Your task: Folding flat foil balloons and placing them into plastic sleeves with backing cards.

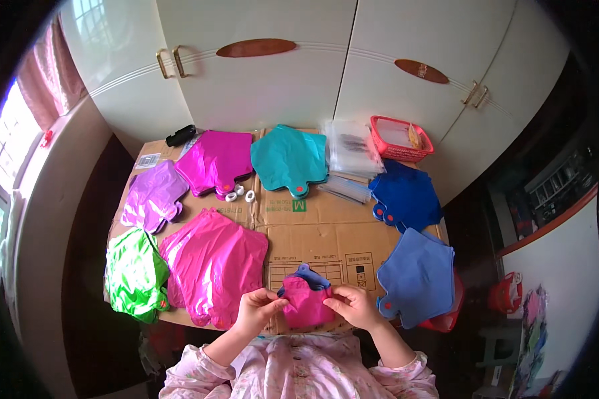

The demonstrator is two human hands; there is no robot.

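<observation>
In front of my body, over the near edge of the cardboard, I hold a small pink and blue piece of thin sheet material (306,307). My left hand (258,311) pinches its left side between thumb and fingers. On the opposite side, my right hand (357,307) grips the upper right edge in the same manner. A blue rounded tab stands up behind the pink layer. Beside my left hand lies a large shiny pink stack (214,263). Closest to my right hand is a stack of periwinkle-blue many-sided pieces (419,276).
Around the cardboard (299,229) lie stacks in green (134,269), lilac (153,193), magenta (216,159), teal (289,156) and dark blue (406,193). White rings (239,193), clear plastic bags (353,149), a red basket (402,139) and a black object (180,135) sit farther back, before white cabinets (259,80).
</observation>
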